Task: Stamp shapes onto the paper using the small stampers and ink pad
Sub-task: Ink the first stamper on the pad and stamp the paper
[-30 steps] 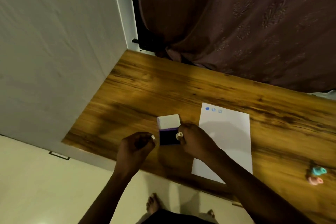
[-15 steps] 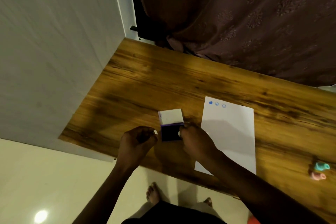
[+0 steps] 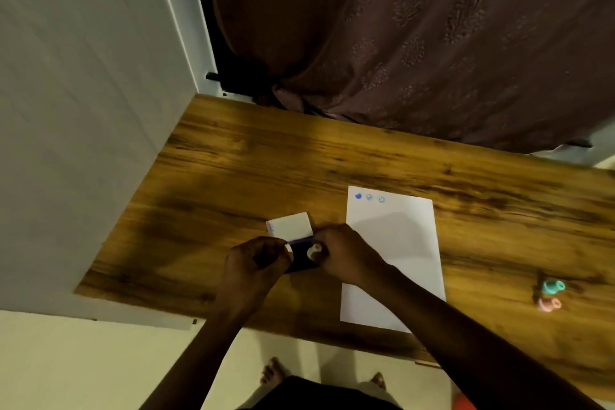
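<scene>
A white sheet of paper [image 3: 394, 260] lies on the wooden table [image 3: 233, 176], with three small blue stamped shapes [image 3: 369, 197] along its far left corner. Left of it sits the ink pad [image 3: 301, 260], dark purple, its white lid [image 3: 289, 226] flipped back. My right hand [image 3: 346, 255] pinches a small whitish stamper [image 3: 314, 249] over the pad's right side. My left hand [image 3: 254, 261] is curled against the pad's left edge, fingertips on its white corner.
A teal stamper [image 3: 552, 286] and a pink stamper [image 3: 549, 304] lie at the table's right side. A white wall panel [image 3: 83, 110] borders the table on the left, a brown curtain [image 3: 399, 43] hangs behind. My bare feet show below the table's near edge.
The hands have stayed at the ink pad; my right hand's stamper sits further over the dark pad than before. The view shifted slightly as my head moved.
</scene>
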